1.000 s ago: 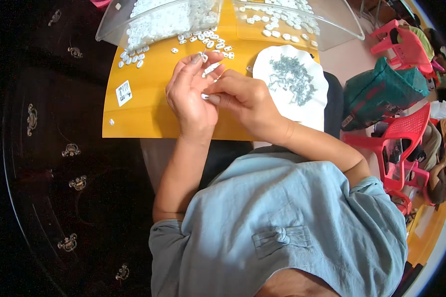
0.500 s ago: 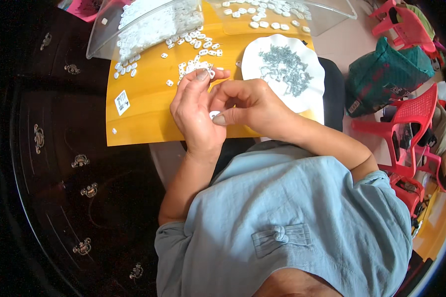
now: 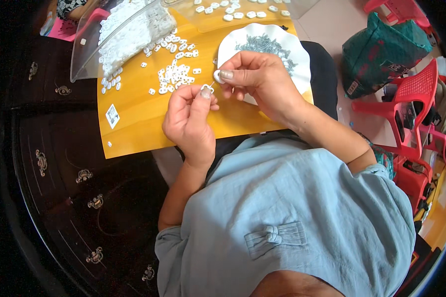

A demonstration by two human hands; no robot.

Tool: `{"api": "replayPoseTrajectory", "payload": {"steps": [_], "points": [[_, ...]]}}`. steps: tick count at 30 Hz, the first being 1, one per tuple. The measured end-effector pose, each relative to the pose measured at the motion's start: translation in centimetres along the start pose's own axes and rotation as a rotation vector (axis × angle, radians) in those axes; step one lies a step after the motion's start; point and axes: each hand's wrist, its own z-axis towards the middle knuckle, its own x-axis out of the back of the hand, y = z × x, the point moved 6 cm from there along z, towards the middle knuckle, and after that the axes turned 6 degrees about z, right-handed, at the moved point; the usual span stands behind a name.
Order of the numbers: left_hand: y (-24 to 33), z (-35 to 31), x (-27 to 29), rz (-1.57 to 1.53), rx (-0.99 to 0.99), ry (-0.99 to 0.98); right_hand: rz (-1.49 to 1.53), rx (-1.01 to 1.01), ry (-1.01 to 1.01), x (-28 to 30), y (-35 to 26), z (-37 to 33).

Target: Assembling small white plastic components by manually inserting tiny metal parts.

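My left hand (image 3: 189, 121) pinches a small white two-holed plastic piece (image 3: 207, 88) between thumb and fingertips. Just up and to the right, my right hand (image 3: 265, 81) grips a white oval plastic piece (image 3: 217, 76) with its thumb on it. A thin metal pin shows in the narrow gap between the two pieces. Beyond my left hand, a loose pile of white two-holed pieces (image 3: 173, 75) lies on the yellow board (image 3: 143, 136). Partly behind my right hand is a white wavy-edged plate (image 3: 304, 64) bearing many small grey metal pins (image 3: 265, 43).
A clear plastic bin (image 3: 79, 62) with a bag of white pieces (image 3: 136, 42) stands at the far left. White oval pieces (image 3: 238, 15) lie in another clear tray. Dark drawers (image 3: 64, 148) line the left; a green bag (image 3: 381, 59) and pink chair (image 3: 411, 99) are right. Another person's patterned sleeve (image 3: 70, 7) shows top left.
My right hand has moved up and away from my left palm, bringing the oval piece to my left fingertips. My left hand has turned and lowered. The view has shifted slightly.
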Motion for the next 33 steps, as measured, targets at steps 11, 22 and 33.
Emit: {"api": "replayPoseTrajectory", "payload": {"steps": [11,22,33], "points": [[-0.21,0.09,-0.45,0.048,0.032,-0.065,-0.003,0.025,-0.002,0.29,-0.15,-0.20],[-0.31,0.48,-0.40,0.049,0.034,-0.108,-0.063,0.017,-0.052,0.12,0.13,0.10],[-0.82,0.94,-0.56,-0.102,0.186,-0.198,-0.103,0.018,-0.104,0.10,-0.21,0.31]]}}
